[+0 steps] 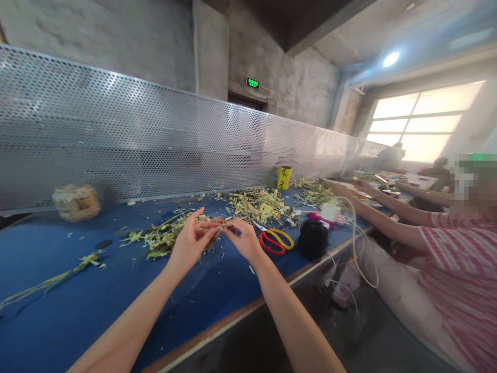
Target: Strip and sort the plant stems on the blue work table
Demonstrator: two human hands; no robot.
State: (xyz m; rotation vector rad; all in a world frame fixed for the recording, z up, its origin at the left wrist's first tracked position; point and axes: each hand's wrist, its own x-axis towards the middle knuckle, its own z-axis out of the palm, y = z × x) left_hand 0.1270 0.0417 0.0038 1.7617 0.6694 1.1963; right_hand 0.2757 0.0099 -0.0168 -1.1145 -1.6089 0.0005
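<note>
My left hand (191, 239) and my right hand (244, 239) meet above the blue table (77, 305). Both pinch a thin stalk-like plant piece (221, 224) between fingertips; the left hand's other fingers are raised. Just behind the hands lies a heap of green and yellow plant scraps (163, 237). Scissors with one red and one yellow handle (276, 240) lie right of my right hand, beside a black spool of thread (312, 239).
A perforated metal screen (155, 145) runs along the table's far side. More scrap heaps (258, 204), a yellow can (284, 177), a pale round bundle (76, 202) and a long green stem (54, 278) lie on the table. A person in a striped shirt (462, 259) works at right.
</note>
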